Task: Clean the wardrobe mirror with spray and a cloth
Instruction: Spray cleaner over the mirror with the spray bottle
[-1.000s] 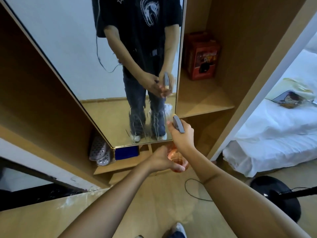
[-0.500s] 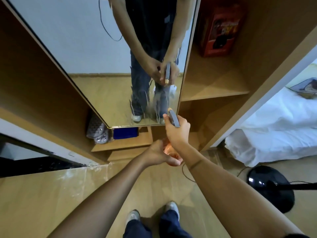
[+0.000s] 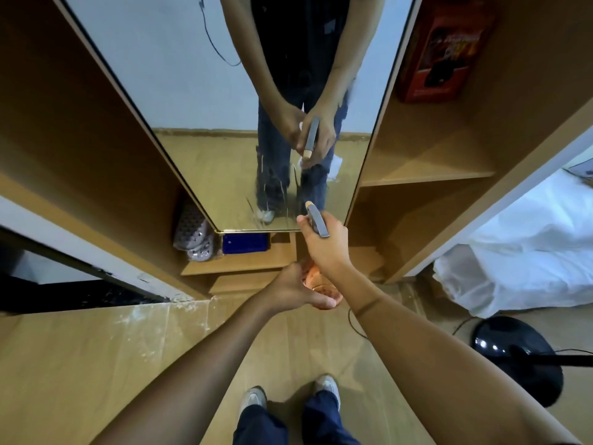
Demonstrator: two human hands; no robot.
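Note:
The tall wardrobe mirror stands between wooden panels, with streaks of liquid running down its lower part. A spray bottle with an orange body and grey trigger head points at the mirror's bottom edge. My right hand grips the bottle's neck and trigger. My left hand cups the bottle's base from below. In the reflection a white cloth shows under the hands; in direct view the cloth is hidden.
Open wardrobe shelves at right hold a red box. Below the mirror lie grey slippers and a blue box. A bed with white sheets is at right, a black fan base and cable on the wooden floor.
The view has tilted downward, so my shoes and the floor came into sight. Both hands keep their hold on the bottle near the mirror's lower edge.

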